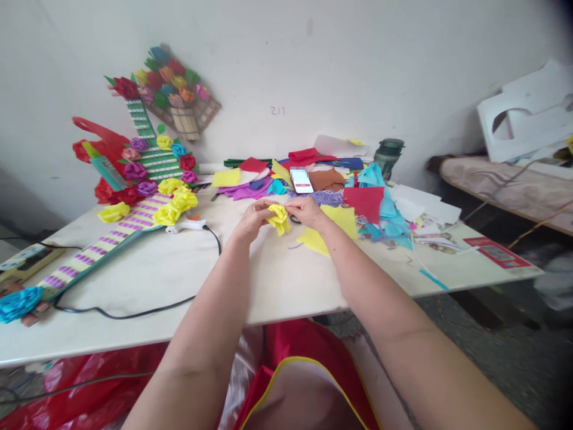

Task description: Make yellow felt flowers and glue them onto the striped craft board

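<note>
Over the middle of the table, a yellow paper flower (280, 221) is held up between my two hands. My left hand (255, 216) has its fingers closed on the flower's left side. On the other side, my right hand (306, 211) is pinched at the flower's right edge; its fingertips are small and partly hidden. Behind the right wrist lie yellow paper sheets (342, 221). A dark, ring-shaped thing (295, 219), partly covered by the right hand, rests on the table. Just beyond the hands stands a lit phone (301, 181).
Left of my hands lie a white glue gun (187, 225) with a black cord (120, 314) and a guitar-shaped piece (120, 230) decorated with paper flowers. Coloured paper (250, 179) heaps along the wall. A dark bottle (388, 156) stands behind a red sheet (364, 203) and blue scraps.
</note>
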`<state>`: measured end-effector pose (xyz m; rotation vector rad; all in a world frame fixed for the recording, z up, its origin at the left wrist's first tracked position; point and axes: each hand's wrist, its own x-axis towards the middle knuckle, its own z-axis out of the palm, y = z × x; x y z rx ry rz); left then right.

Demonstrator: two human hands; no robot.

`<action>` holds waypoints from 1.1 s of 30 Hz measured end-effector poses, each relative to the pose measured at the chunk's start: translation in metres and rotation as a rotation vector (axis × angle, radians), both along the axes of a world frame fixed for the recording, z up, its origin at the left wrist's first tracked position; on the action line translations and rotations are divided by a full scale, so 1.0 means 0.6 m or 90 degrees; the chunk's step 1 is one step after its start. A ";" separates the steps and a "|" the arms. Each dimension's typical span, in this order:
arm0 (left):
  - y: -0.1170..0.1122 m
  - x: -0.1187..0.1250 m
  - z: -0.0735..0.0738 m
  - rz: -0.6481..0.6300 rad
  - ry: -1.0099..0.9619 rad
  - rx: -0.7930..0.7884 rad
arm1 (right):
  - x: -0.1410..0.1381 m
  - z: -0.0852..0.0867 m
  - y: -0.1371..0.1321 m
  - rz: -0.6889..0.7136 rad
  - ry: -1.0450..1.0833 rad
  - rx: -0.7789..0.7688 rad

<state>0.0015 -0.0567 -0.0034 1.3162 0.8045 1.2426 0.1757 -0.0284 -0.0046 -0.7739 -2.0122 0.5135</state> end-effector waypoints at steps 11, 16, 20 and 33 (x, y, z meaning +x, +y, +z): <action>0.000 0.003 -0.004 -0.042 -0.117 -0.030 | -0.008 0.007 -0.009 -0.028 0.013 0.100; -0.002 0.004 -0.002 -0.046 -0.155 -0.066 | -0.011 0.011 -0.015 -0.063 -0.054 0.189; -0.003 0.005 0.000 -0.043 -0.178 -0.081 | -0.014 0.015 -0.023 -0.126 -0.119 0.260; 0.001 -0.002 -0.004 -0.022 -0.093 0.006 | 0.001 0.013 -0.015 0.010 -0.049 -0.008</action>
